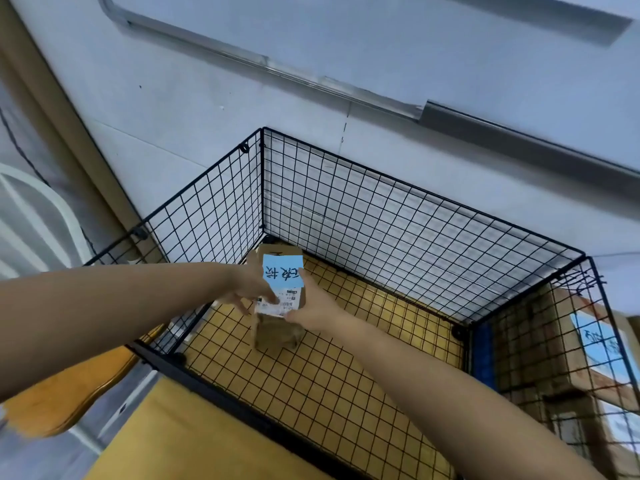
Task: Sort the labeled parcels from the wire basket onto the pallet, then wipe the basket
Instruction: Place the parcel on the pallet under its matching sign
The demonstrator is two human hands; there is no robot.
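A small brown cardboard parcel (277, 329) with a blue handwritten label and a white shipping label stands inside the black wire basket (398, 216), near its far left corner. My left hand (247, 289) grips the parcel's left side, fingers curled over the top. My right hand (310, 304) holds its right side, thumb on the white label. Both arms reach in over the basket's near rim. No other parcel shows inside the basket.
The basket sits on a yellow surface (207, 427) against a grey wall. Beyond its right wire wall are stacked cardboard boxes (561, 368) with blue labels. A wooden edge (86, 382) and a white chair back (45, 209) lie to the left.
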